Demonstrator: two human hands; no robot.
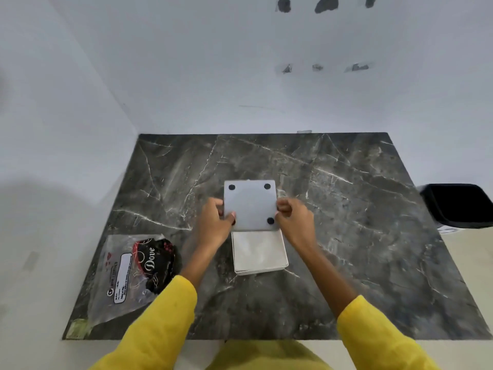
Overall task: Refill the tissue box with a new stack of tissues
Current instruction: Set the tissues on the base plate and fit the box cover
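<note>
A square grey tissue box [250, 205] is held upside down over the dark marble counter [346, 209], its flat underside with black rubber feet facing up. My left hand [216, 222] grips its left edge, thumb on the underside. My right hand [292, 217] pinches its right edge with curled fingers. Just in front of the box, between my wrists, lies a square stack of white tissues [260, 252] flat on the counter. Whether the box has anything inside is hidden.
A clear plastic wrapper [125, 276] with black-and-red "Dove" print lies at the counter's front left. A black bin [461, 205] stands off the right edge. White walls close off the back and left. Yellow sleeves [160, 324] cover both forearms.
</note>
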